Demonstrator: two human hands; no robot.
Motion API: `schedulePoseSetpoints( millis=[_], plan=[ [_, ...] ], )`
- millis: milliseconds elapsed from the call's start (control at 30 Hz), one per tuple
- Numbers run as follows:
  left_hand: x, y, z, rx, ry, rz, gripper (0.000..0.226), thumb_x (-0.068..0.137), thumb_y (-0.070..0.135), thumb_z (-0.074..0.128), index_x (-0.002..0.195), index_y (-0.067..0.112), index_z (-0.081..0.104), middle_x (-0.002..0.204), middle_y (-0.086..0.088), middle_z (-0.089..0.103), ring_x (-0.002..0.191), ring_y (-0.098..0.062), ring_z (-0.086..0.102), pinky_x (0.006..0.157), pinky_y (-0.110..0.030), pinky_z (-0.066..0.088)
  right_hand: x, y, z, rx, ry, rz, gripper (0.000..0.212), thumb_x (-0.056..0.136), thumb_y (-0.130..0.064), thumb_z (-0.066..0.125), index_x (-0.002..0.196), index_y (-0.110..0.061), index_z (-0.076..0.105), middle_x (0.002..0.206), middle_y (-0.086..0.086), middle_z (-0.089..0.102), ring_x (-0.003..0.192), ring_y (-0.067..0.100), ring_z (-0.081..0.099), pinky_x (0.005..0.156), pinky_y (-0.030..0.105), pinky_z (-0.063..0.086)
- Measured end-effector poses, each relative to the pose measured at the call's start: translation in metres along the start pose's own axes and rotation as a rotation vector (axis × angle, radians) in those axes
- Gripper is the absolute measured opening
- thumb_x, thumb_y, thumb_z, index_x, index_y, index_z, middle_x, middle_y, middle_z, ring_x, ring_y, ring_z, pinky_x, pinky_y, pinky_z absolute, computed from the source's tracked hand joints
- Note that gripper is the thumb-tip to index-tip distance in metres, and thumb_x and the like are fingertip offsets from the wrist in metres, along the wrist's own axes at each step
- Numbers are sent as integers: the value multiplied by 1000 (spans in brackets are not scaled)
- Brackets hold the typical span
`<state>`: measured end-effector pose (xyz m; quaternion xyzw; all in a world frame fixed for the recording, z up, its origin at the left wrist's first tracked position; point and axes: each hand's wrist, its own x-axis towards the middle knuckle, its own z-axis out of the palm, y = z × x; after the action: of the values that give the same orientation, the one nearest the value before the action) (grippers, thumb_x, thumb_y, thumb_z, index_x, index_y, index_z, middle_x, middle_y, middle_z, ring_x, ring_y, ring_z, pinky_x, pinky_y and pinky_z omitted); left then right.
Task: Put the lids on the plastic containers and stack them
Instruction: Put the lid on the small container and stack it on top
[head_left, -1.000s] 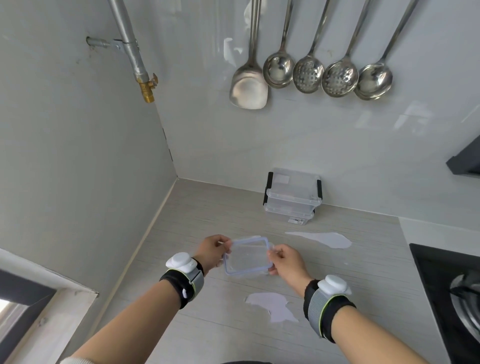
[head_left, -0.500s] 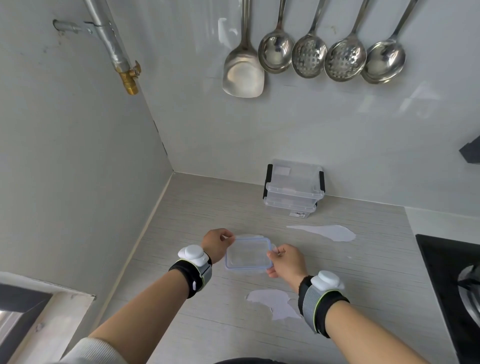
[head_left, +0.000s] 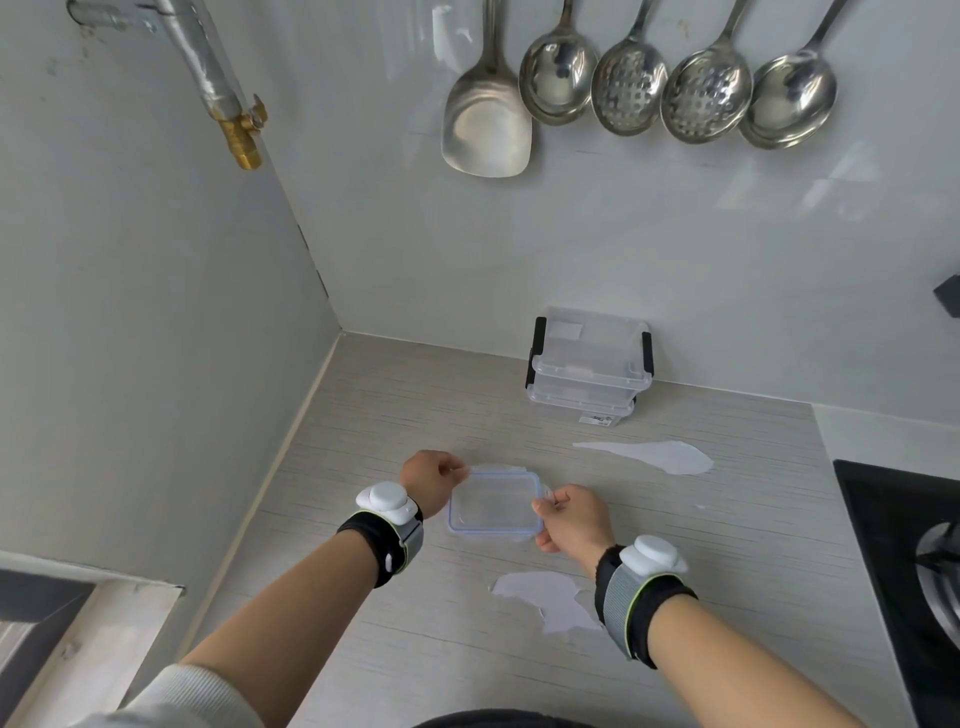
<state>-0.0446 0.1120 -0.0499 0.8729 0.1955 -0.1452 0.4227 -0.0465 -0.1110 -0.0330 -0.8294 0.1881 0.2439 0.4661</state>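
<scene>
A small clear plastic container (head_left: 493, 504) with a blue-edged lid on top rests on the grey counter (head_left: 727, 545) in front of me. My left hand (head_left: 428, 478) grips its left end, fingers curled over the side flap. At its right end my right hand (head_left: 574, 519) pinches the lid's flap. Against the back wall stand two clear lidded containers (head_left: 589, 364), one on top of the other, with black side clips on the upper one.
Two white patches mark the counter, one (head_left: 654, 457) behind the container and one (head_left: 550, 597) in front. A black gas hob (head_left: 904, 561) lies at the right. Several steel ladles and a spatula (head_left: 488, 124) hang on the wall. A pipe with a brass valve (head_left: 241, 135) runs down the left wall.
The container was held tilted above the counter a second ago. Now it sits level on the counter, both hands still at its two ends.
</scene>
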Motion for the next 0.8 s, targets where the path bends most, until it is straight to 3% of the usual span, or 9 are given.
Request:
schedulePoseSetpoints(
  millis=[133,233,300,367,433,500,700,800],
  plan=[
    [-1,1,-2,-21,-3,-32,18,90,29,68,97,15,75,81,2,68,61,-10,59,61,-19,44,0,0,2,-33,25,-3,21,92,-16,66,93,5,64,65,16,69,42,18,60,42,28,56],
    [-5,3,-2,-36,28,-38,17,89,29,70,95,15,76,81,4,67,69,-11,59,67,-20,42,2,0,2,-48,36,9,21,90,-17,69,90,4,66,62,14,66,44,20,59,51,35,59],
    [-7,3,-1,-39,54,-43,16,87,28,72,93,14,76,84,3,68,76,-13,60,62,-16,40,5,1,2,-73,42,9,20,88,-19,72,86,1,67,62,12,67,46,21,60,55,38,60],
    [-10,5,-2,-22,79,-47,16,85,30,73,91,15,75,85,2,68,80,-15,62,59,-15,40,5,0,1,-116,68,-29,20,85,-23,75,86,-6,66,72,9,70,59,25,66,65,40,62],
    [-13,5,-4,36,113,-45,23,84,37,74,92,16,71,90,2,66,82,-18,62,63,-23,43,4,-1,0,-188,97,-77,27,82,-26,77,97,-8,64,90,9,71,84,28,68,78,37,57],
    [-17,5,-6,106,162,-35,28,85,42,70,96,17,66,95,0,61,83,-20,61,67,-27,45,4,-2,2,-244,114,-122,33,83,-25,76,106,-6,62,101,11,69,96,29,66,83,34,52],
    [-33,2,-5,157,163,-1,21,86,31,70,97,14,65,90,-2,65,78,-19,61,66,-27,46,-4,-2,9,-366,167,-236,27,88,-22,69,108,-5,62,108,11,61,101,29,60,83,32,48],
    [-37,6,-2,137,176,-18,21,83,26,73,99,15,66,89,-3,71,80,-21,65,67,-28,49,-6,-4,13,-381,148,-242,13,89,-21,68,91,-9,64,91,7,62,87,27,60,77,31,48]
  ],
)
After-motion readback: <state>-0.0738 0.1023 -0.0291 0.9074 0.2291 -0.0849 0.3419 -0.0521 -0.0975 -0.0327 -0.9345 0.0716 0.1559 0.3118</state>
